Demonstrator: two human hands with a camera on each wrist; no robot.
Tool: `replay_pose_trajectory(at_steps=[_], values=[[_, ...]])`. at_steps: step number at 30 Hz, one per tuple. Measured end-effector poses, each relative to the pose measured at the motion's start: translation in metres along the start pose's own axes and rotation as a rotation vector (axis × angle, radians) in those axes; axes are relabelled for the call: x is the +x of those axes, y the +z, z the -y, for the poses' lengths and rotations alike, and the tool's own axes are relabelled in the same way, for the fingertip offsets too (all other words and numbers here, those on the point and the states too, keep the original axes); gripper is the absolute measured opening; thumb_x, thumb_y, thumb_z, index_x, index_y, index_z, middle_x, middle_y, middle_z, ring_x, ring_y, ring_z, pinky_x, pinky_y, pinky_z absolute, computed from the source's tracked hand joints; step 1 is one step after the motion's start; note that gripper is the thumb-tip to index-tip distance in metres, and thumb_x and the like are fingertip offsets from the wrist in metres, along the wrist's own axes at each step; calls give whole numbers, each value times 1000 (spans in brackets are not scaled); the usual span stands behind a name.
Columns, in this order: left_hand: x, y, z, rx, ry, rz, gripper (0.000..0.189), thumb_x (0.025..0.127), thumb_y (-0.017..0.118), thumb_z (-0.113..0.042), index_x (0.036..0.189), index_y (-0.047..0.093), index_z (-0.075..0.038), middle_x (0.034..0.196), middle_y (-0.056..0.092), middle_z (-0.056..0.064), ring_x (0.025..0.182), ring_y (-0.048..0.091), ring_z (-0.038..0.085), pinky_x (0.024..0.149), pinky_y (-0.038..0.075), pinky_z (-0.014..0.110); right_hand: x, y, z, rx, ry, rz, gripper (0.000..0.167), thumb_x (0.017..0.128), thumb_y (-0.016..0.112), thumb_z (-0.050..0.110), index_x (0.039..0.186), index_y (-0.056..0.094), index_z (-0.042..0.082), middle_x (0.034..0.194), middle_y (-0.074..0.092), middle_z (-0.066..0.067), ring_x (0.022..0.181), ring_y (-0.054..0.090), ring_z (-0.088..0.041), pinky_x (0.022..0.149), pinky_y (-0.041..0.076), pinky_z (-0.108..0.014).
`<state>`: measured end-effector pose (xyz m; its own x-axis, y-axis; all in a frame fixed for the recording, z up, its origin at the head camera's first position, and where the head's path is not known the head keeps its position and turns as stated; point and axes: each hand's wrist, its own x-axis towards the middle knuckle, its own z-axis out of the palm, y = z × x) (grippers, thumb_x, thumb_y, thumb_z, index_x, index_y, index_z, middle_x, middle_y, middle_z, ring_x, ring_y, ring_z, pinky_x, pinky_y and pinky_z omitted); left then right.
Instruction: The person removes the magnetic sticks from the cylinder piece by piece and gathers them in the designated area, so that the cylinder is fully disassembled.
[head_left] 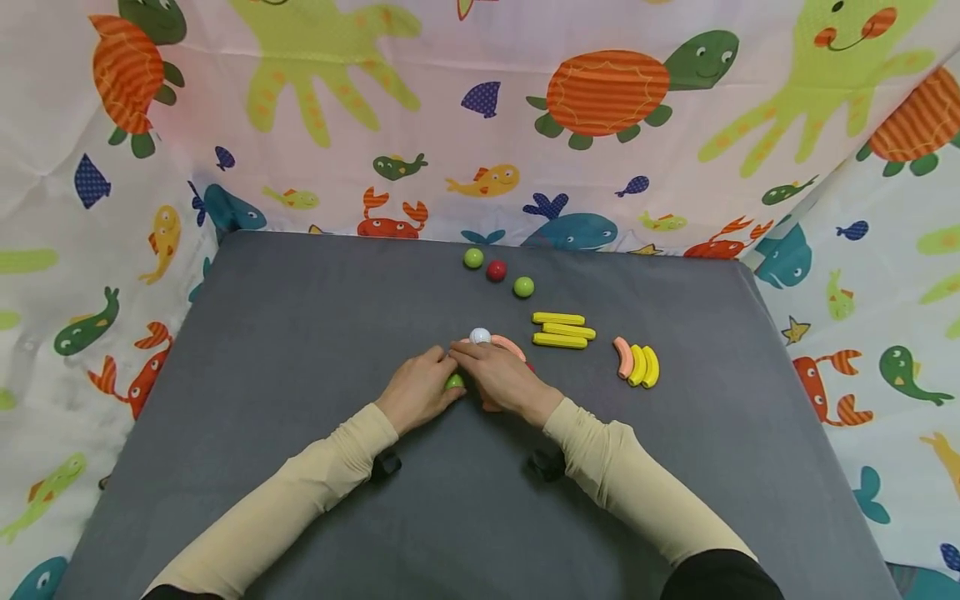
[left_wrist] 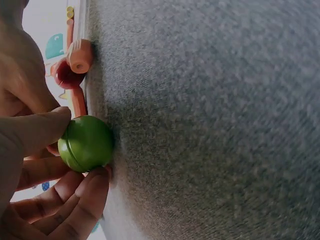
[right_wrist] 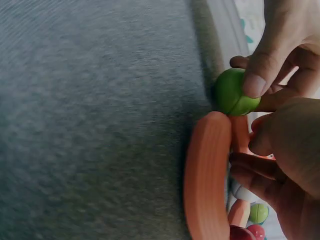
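Note:
A small green ball with a seam is pinched between the thumb and fingers of my left hand, low at the grey tabletop. Close beside it, my right hand reaches over a group of toy pieces, its fingers fairly straight and touching an orange piece. A longer, curved orange piece lies by the green ball in the right wrist view. Beyond the fingertips sit a white ball and a curved pink piece. A red ball shows in the left wrist view; my right hand hides much of the group.
Behind the hands lie two green balls and a red ball. Three yellow sticks lie to the right, then a pink curved piece beside two yellow curved pieces. A patterned curtain hangs behind the grey table.

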<state>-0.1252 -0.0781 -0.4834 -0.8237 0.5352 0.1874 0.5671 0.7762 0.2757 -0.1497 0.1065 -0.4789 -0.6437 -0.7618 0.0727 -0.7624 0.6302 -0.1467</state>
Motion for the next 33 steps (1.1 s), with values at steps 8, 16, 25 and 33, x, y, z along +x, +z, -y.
replay_pose_trajectory(at_steps=[8, 16, 25, 33], values=[[3, -5, -2, -36, 79, 13, 19, 83, 77, -16, 96, 67, -7, 88, 59, 7, 67, 54, 17, 62, 47, 33, -1, 8, -1, -25, -8, -86, 58, 77, 71, -5, 132, 58, 5, 135, 57, -8, 106, 66, -19, 85, 56, -29], [3, -23, 5, -260, -88, 63, 14, 85, 74, -17, 95, 69, -9, 88, 60, 6, 70, 53, 13, 64, 45, 28, -4, 13, -1, -32, -8, -101, 42, 89, 60, -2, 131, 60, 5, 134, 59, -8, 103, 67, -19, 73, 57, -28], [51, -17, 42, -668, -536, 111, 28, 91, 68, -33, 105, 72, -10, 93, 72, 7, 82, 67, 19, 66, 49, 26, -33, 0, -5, 8, 29, -188, 42, 84, 67, 1, 126, 63, 4, 134, 61, -9, 115, 64, -21, 87, 56, -31], [96, -6, 56, -743, -778, 35, 34, 92, 66, -37, 101, 72, -6, 82, 70, 7, 79, 69, 21, 65, 47, 27, -57, -15, -9, 58, 98, -257, 35, 83, 68, 1, 118, 68, 6, 127, 66, -8, 104, 69, -22, 83, 57, -33]])
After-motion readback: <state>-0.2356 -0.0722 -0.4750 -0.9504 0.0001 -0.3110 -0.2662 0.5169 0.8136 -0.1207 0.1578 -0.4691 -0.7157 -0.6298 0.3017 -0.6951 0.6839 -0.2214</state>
